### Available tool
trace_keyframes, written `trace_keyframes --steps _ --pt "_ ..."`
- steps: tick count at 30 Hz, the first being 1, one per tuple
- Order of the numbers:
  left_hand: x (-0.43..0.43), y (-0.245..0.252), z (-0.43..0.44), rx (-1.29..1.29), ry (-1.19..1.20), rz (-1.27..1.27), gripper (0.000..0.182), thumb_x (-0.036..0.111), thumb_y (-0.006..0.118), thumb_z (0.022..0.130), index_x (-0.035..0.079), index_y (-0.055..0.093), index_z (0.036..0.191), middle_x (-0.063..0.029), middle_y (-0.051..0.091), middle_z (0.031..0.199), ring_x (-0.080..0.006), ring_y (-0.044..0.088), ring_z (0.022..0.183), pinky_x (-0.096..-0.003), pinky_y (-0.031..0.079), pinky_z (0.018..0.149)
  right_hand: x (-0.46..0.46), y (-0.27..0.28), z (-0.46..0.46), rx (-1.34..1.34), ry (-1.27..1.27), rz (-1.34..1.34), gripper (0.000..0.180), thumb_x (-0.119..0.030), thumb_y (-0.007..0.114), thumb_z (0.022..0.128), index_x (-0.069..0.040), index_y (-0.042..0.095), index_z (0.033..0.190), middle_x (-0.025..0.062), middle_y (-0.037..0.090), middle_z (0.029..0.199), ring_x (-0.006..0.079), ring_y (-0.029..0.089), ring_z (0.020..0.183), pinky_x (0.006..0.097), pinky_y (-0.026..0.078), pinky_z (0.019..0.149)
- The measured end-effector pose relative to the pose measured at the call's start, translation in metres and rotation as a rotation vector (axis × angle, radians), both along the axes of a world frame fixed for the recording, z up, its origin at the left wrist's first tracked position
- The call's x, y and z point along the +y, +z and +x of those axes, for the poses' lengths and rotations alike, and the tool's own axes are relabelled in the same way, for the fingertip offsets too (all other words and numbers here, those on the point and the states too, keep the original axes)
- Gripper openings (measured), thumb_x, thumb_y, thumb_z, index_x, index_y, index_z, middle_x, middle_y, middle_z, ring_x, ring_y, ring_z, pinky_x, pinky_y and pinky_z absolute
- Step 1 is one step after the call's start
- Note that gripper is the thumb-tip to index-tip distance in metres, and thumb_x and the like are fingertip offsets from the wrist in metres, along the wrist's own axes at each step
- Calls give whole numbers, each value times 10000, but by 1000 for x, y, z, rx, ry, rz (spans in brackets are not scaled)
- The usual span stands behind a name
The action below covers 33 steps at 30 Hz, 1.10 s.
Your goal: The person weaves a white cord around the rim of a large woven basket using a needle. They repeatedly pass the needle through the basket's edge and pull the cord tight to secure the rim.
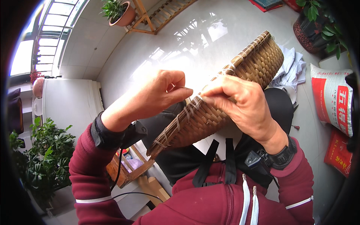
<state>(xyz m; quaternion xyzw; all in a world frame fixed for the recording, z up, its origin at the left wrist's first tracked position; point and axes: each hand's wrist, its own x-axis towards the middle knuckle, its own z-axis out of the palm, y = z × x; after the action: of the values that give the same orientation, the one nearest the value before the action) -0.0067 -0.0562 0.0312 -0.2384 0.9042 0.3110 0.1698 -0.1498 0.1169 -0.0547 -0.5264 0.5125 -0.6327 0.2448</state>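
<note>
A woven basket point(216, 115), apparently split bamboo or wicker, lies tilted across my knees, its long rim running from lower left to upper right. Pale cord point(192, 106) is lashed in spaced turns around the bundled rods of the rim. My left hand point(171, 92) is just off the outer side of the rim, thumb and forefinger pinched on a thin strand. On the rim's middle, my right hand point(239, 104) pinches at the cord wrapping with thumb and forefinger. Its fingers hide part of the rim, and the cord's path between the hands is unclear.
White cloth point(289, 69) lies on the floor beyond the basket. A printed sack point(332, 98) and a red package point(339, 153) are at the right. A low wooden stool or frame point(132, 171) stands by my left leg. Leafy plants point(50, 152) fill the left side.
</note>
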Motion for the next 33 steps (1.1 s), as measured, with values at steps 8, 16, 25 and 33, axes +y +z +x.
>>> trace_keyframes --steps 8,16,25,33 --pt "15 4 -10 415 -318 -406 43 60 694 906 50 655 922 -95 625 795 -277 635 657 -356 514 602 34 9 -1 120 -62 -18 180 7 774 811 -41 731 980 87 698 844 219 678 713 303 551 658" --pt "0 1 -12 344 48 393 231 239 649 1019 18 716 1003 -52 700 866 -133 668 850 -308 539 710 58 21 -11 -563 -63 -61 115 46 746 891 33 696 993 138 720 941 137 680 727 240 577 671" --pt "0 6 -14 210 6 440 291 225 678 1005 -57 747 998 -39 681 716 -84 663 677 -238 536 608 43 -5 20 432 -150 155 217 20 703 780 -31 708 991 104 660 935 274 696 827 350 575 695" --pt "6 5 -21 185 -38 276 201 184 675 979 13 771 1025 -60 705 745 -95 657 634 -256 538 602 34 -1 26 767 -261 142 246 -90 680 754 -25 716 989 55 541 845 197 611 723 309 516 563"
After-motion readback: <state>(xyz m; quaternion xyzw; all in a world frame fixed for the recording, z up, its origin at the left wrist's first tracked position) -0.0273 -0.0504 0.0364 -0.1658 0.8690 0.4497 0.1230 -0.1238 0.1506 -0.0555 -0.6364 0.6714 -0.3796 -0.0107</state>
